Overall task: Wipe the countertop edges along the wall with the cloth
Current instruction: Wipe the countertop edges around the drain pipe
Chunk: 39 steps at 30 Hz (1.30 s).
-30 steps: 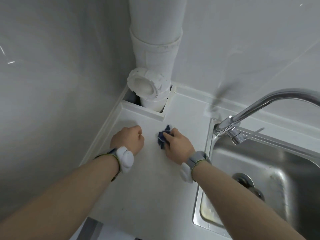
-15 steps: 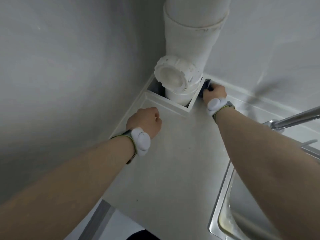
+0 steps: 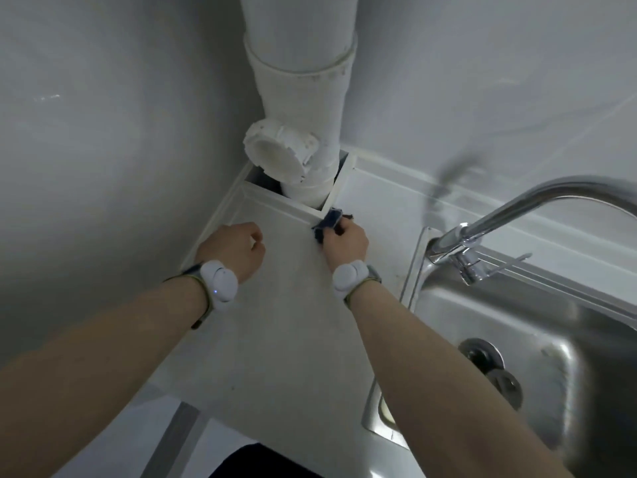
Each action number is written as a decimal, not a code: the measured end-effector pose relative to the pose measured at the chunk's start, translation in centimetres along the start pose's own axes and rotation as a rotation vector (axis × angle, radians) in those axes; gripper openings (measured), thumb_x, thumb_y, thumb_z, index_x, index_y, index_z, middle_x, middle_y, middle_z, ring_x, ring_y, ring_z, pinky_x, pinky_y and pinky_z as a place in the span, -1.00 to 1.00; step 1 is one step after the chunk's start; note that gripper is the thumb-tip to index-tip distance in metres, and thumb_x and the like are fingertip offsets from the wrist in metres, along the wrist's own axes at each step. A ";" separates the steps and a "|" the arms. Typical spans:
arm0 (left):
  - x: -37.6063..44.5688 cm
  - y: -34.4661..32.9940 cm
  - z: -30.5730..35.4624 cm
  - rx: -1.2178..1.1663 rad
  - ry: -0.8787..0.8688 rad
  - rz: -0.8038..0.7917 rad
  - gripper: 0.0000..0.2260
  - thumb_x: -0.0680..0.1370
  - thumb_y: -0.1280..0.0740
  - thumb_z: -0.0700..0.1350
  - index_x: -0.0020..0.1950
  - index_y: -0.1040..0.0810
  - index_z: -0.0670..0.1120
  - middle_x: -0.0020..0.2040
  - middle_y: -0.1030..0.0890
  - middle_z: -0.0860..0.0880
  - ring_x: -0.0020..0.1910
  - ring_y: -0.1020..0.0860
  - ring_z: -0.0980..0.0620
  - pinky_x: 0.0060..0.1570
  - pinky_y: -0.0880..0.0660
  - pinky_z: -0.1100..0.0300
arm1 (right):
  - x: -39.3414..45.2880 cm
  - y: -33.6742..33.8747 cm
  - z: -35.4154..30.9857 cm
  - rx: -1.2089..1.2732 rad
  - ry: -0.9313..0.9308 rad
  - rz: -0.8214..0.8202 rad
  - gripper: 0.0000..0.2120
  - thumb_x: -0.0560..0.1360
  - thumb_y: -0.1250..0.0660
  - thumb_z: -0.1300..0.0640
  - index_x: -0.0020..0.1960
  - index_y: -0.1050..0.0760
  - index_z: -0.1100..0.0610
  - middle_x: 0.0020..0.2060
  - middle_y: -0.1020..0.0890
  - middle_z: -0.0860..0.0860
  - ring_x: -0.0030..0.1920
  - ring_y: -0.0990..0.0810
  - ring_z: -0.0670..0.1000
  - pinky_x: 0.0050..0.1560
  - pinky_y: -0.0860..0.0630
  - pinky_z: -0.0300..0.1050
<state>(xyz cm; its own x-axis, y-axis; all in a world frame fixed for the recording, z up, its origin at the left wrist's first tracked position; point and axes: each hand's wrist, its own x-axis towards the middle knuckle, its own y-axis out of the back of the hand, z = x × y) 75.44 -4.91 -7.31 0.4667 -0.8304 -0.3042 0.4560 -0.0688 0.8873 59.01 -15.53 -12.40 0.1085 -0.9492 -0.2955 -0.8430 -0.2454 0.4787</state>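
Note:
A small dark blue cloth [image 3: 328, 222] is bunched at the front right corner of the raised white frame around the pipe cut-out. My right hand [image 3: 344, 241] grips the cloth and presses it against that corner on the white countertop [image 3: 289, 322]. My left hand [image 3: 234, 251] is curled into a fist with nothing in it, resting on the countertop near the left wall edge [image 3: 213, 219]. The raised back edge [image 3: 413, 181] runs along the wall to the right of the pipe.
A thick white drain pipe [image 3: 303, 132] with a capped side opening rises from the corner cut-out. A steel sink [image 3: 517, 339] with a chrome faucet [image 3: 482, 229] lies to the right. Grey walls close in on the left and behind.
My right hand with the cloth has drawn back from the wall edge right of the pipe to the frame's front corner. My left fist has stayed put.

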 end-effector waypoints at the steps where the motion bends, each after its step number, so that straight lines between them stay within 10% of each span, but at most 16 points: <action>1: 0.2 -0.2 0.3 -0.001 0.000 -0.004 -0.81 0.56 -0.25 -0.01 0.11 -0.57 0.00 -0.06 -0.64 -0.05 -0.20 -0.53 -0.04 -0.15 -0.52 0.15 | 0.0 -0.1 -0.2 -0.002 -0.008 0.002 -0.80 0.54 -0.27 0.12 -0.16 -0.59 0.19 -0.21 -0.66 0.14 -0.18 -0.59 0.13 -0.20 -0.48 -0.12; 8: -0.5 -1.1 1.2 -0.099 0.004 -0.025 -0.82 0.58 -0.23 -0.04 0.11 -0.56 -0.02 -0.23 -0.54 0.04 -0.24 -0.55 -0.03 -0.20 -0.54 0.16 | 6.4 1.5 -2.6 0.126 -0.125 -0.027 -0.73 0.58 -0.22 0.10 0.01 -0.60 0.28 -0.04 -0.67 0.23 -0.01 -0.63 0.23 0.07 -0.57 0.15; 19: -1.7 -0.4 -2.7 -0.152 0.119 -0.008 -0.83 0.57 -0.23 -0.05 0.09 -0.57 -0.01 -0.23 -0.55 0.03 -0.25 -0.53 -0.02 -0.27 -0.45 0.21 | 10.0 0.8 -3.5 -0.159 -0.070 0.070 -0.74 0.56 -0.16 0.18 0.12 -0.57 0.22 0.06 -0.64 0.19 0.07 -0.58 0.23 -0.01 -0.48 -0.09; 24: -0.9 -0.2 -2.1 -0.218 0.189 -0.016 -0.82 0.57 -0.25 -0.08 0.10 -0.58 -0.05 -0.02 -0.61 -0.07 -0.14 -0.56 -0.06 -0.09 -0.54 0.16 | 4.7 1.3 -0.7 -0.226 0.114 -0.074 -0.82 0.51 -0.23 0.20 -0.17 -0.54 0.27 -0.23 -0.61 0.16 -0.24 -0.47 0.11 -0.27 -0.32 -0.15; 29: 0.2 -0.2 1.2 -0.333 0.163 0.029 -0.86 0.55 -0.26 -0.11 0.00 -0.61 -0.08 -0.08 -0.63 -0.06 -0.20 -0.54 -0.01 -0.18 -0.46 0.25 | 6.1 2.3 -1.4 0.100 -0.072 0.018 -0.79 0.44 -0.23 0.21 -0.13 -0.53 0.36 -0.32 -0.59 0.18 -0.28 -0.50 0.07 -0.14 -0.59 0.13; 35: 0.2 0.1 1.8 -0.325 0.158 0.019 -0.85 0.54 -0.25 -0.09 0.00 -0.60 -0.04 -0.12 -0.59 0.00 -0.18 -0.57 -0.04 -0.12 -0.56 0.17 | 10.6 2.2 -6.9 0.040 0.091 0.152 -0.67 0.49 -0.23 0.00 -0.38 -0.39 0.14 -0.53 -0.43 -0.07 -0.44 -0.37 0.03 -0.37 -0.29 -0.22; 39: -0.2 0.5 0.4 -0.298 0.176 -0.007 -0.86 0.55 -0.23 -0.08 -0.01 -0.58 0.00 -0.17 -0.56 0.01 -0.19 -0.59 -0.06 -0.13 -0.58 0.11 | 12.9 1.0 -8.0 -0.116 0.081 0.017 -0.78 0.45 -0.31 -0.02 -0.11 -0.65 0.08 -0.16 -0.70 0.03 -0.07 -0.63 0.12 -0.14 -0.38 -0.27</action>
<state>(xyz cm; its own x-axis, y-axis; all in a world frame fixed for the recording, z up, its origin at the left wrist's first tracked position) 75.27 -4.99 -6.71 0.5741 -0.7209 -0.3882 0.6490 0.1116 0.7525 63.78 -29.55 -9.12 0.1405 -0.9650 -0.2213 -0.7793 -0.2457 0.5765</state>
